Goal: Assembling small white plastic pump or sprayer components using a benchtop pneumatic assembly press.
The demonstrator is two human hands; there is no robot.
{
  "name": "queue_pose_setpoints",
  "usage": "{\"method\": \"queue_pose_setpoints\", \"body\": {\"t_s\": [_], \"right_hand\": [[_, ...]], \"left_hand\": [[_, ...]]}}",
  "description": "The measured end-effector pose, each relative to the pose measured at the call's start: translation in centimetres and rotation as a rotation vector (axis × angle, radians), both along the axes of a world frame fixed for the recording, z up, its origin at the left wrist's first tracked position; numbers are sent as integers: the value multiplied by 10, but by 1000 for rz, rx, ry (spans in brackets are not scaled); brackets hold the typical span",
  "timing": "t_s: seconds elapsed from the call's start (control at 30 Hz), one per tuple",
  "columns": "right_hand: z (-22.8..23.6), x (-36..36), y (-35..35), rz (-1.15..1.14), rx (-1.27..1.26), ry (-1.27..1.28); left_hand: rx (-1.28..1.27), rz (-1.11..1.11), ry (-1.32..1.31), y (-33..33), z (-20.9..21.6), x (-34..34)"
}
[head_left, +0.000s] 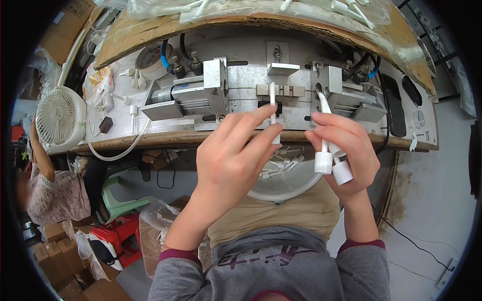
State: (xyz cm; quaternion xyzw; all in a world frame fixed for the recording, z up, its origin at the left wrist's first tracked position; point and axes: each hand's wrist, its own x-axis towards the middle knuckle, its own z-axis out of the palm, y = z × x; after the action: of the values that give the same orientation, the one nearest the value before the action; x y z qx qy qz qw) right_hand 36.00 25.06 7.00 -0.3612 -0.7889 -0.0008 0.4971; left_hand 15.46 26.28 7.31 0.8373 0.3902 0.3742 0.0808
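My left hand (233,150) pinches a slim white plastic tube (272,98), whose upper end lies at a small slotted metal block (296,91) on the bench fixture. My right hand (354,150) is curled around a few white plastic tubes. Ribbed white caps (323,163) stick out below its fingers, and one bent tube end (322,103) points up toward the right-hand clamp. Under both hands, in front of the bench edge, a white mesh basket (288,189) holds many small white plastic pieces (283,164). The fingers partly hide the tubes.
Metal pneumatic cylinders flank the block, one at left (188,98) and one at right (346,95). Cardboard (241,20) overhangs the back. A white fan (61,118) stands at the left end, a phone (391,105) lies right. Another person (57,195) sits far left.
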Motion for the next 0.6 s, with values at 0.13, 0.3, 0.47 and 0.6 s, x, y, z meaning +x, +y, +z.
{"method": "queue_pose_setpoints", "body": {"t_s": [0.13, 0.3, 0.47, 0.6], "right_hand": [[4, -2, -3, -78, -9, -9], [1, 1, -10, -181, -20, 38], [3, 8, -11, -190, 71, -112], [-6, 2, -8, -122, 141, -138]], "left_hand": [[45, 84, 189, 9, -8, 7], [-9, 72, 213, 18, -2, 6], [-111, 42, 113, 16, 0, 3], [-302, -296, -361, -3, 15, 9]]}}
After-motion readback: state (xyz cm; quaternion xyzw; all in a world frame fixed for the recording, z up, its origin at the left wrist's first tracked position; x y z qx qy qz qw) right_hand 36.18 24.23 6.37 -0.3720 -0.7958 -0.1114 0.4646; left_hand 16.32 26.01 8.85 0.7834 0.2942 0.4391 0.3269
